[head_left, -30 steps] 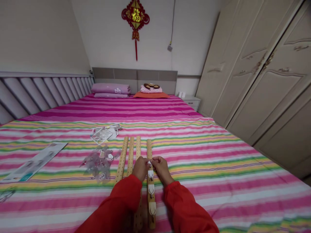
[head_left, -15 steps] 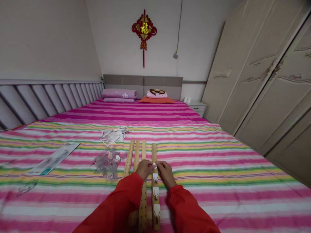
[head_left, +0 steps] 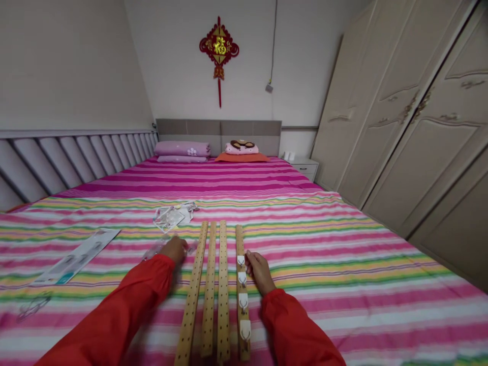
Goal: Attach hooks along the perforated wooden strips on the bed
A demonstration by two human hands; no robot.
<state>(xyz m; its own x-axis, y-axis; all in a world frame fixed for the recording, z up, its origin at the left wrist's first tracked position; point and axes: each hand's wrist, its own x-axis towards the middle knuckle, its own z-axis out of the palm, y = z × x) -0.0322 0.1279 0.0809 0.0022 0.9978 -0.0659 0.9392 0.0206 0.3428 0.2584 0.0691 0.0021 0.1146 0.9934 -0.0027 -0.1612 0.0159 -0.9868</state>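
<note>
Four perforated wooden strips lie side by side on the bed, running away from me. The rightmost strip (head_left: 239, 239) carries several white hooks (head_left: 242, 295) in a row. My right hand (head_left: 260, 272) rests just to the right of that strip, fingertips at its edge near the top hook, holding nothing. My left hand (head_left: 174, 250) is blurred and lies over a heap of clear plastic pieces (head_left: 160, 249), left of the bare strips (head_left: 209, 290). The heap is mostly hidden under it, and its fingers do not show plainly.
The strips lie on a striped pink bed sheet (head_left: 335, 284). A long white packaging card (head_left: 76, 256) and a clear packet with paper (head_left: 170, 217) lie to the left and ahead. A thin transparent piece (head_left: 33, 307) lies far left. A wardrobe (head_left: 400, 127) stands along the right.
My left hand has left the top of the hooked strip and moved left over the plastic heap. My right hand has let go of the hook and sits beside the strip.
</note>
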